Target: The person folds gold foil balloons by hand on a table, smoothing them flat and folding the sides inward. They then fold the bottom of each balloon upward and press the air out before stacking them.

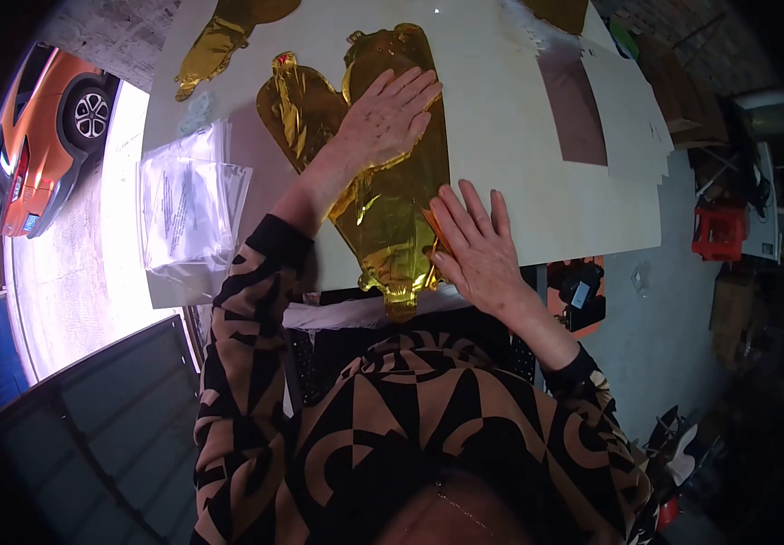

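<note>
A flat, uninflated gold foil balloon (392, 204) lies on the white table, its shiny sheets wrinkled and overlapping. My left hand (386, 123) rests palm down across its upper part, fingers stretched out. Along the balloon's lower right edge is my right hand (481, 259), its fingers straight and apart, its thumb close to the foil. A small orange-looking bit of foil shows between that thumb and the index finger. The balloon's narrow lower end hangs over the table's near edge, by my body. My palms hide parts of the foil.
Clear plastic bags (187, 209) with printing are stacked at the table's left side. More gold foil pieces (219, 45) lie at the far edge. White sheets (623, 118) sit at the right. A red stool (717, 233) stands on the floor, and an orange car (47, 136) is outside.
</note>
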`<state>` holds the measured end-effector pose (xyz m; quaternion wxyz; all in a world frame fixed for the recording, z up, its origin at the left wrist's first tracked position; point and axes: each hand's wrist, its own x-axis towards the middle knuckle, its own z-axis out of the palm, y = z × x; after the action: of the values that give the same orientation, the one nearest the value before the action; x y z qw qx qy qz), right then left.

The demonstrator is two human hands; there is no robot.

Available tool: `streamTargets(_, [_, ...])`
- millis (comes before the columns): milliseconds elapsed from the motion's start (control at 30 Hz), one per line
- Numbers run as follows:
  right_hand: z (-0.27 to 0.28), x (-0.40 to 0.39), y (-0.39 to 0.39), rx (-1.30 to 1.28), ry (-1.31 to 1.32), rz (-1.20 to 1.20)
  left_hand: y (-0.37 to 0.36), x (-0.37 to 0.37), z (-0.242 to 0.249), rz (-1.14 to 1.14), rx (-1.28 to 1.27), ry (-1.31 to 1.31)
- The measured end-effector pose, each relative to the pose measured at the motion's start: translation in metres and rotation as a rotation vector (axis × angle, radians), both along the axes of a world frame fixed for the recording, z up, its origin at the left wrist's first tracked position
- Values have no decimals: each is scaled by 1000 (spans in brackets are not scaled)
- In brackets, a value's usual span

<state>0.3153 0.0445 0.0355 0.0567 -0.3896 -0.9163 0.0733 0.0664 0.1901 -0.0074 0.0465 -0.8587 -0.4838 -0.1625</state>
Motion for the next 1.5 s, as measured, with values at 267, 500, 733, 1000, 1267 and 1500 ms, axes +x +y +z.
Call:
streamTargets(267, [6, 45, -28, -170, 433, -50, 3, 1, -9, 36, 50, 51])
streamTargets(500, [0, 8, -16, 96, 391, -148, 5, 2, -15, 46, 69, 3])
streamTargets(733, [-14, 3, -24, 247, 316, -5, 3, 1, -11, 29, 99, 26])
streamTargets(1000, [9, -20, 20, 250, 457, 56, 1, 1, -5, 7, 72, 11])
streamTargets(1267, [-11, -7, 0, 207, 398, 83, -1, 2, 0, 3, 51, 7])
streamTargets(1500, [2, 2, -8, 96, 501, 151, -1, 2, 2, 0, 62, 3])
